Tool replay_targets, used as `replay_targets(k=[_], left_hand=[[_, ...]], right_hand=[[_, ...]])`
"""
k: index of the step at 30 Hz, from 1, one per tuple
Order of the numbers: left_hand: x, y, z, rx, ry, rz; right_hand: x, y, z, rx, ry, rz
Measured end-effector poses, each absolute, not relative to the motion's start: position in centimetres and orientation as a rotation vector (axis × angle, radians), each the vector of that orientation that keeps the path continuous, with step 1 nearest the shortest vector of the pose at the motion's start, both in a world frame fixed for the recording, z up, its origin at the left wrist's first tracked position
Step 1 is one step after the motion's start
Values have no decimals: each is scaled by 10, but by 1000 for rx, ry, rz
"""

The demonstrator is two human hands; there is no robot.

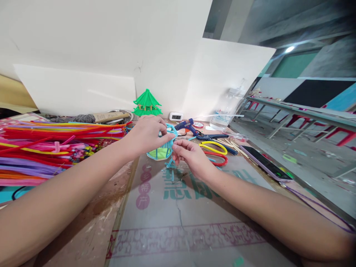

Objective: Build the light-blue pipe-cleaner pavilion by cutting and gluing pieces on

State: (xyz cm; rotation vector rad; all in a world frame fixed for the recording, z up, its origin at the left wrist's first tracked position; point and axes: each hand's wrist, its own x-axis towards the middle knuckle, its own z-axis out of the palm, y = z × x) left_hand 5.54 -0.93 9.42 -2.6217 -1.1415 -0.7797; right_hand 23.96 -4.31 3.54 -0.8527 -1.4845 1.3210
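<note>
Head view, blue frame (pixel 166 151), partly hidden

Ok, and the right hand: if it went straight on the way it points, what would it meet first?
Most likely the blue-framed craft piece, just ahead of the right hand; whether they touch now is hard to judge.

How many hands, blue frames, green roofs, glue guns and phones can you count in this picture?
Hands: 2, the left hand and the right hand
Blue frame: 1
Green roof: 1
Glue gun: 1
Phone: 1
Total: 6
</note>
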Motion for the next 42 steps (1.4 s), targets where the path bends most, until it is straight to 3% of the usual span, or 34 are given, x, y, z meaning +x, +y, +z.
replay_targets(k=[42], left_hand=[[56,-10,95,-2631,-1143,-765]], right_hand=[[239,-47,40,-973,-1595,1126]])
